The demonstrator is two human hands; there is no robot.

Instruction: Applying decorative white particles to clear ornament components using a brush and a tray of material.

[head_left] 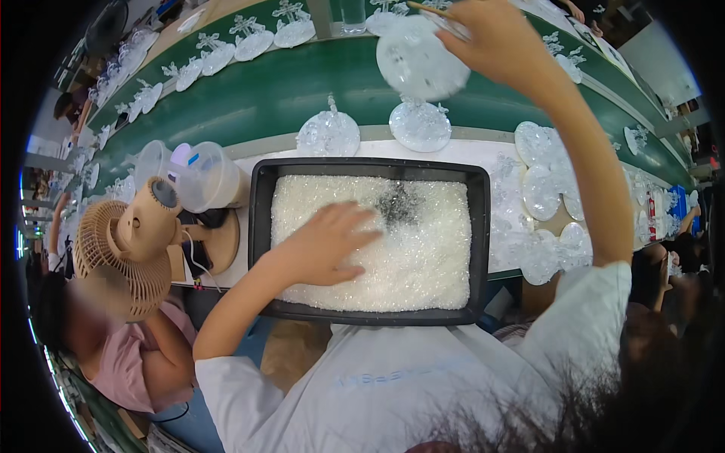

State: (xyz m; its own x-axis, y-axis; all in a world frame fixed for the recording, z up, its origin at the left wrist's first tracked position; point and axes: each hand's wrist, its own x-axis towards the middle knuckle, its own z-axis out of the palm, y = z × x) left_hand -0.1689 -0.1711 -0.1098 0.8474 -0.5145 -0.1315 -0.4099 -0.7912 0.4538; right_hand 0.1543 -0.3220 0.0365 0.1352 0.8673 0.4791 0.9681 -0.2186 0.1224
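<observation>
I see open air over the right half of the black tray (481, 249); the left grip (326, 243) blocks its left half. Two clear discs (328, 136) flank a narrow gap beyond the far rim, and the raised disc (421, 62) in the right grip (492, 39) blocks the air past them. A tan fan (140, 240) and plastic tubs (201, 181) crowd the left, clustered ornaments (541, 195) the right.

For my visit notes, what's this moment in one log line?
left hand: over white granules; right hand: at clear disc, grip unclear; black tray: granules inside
</observation>
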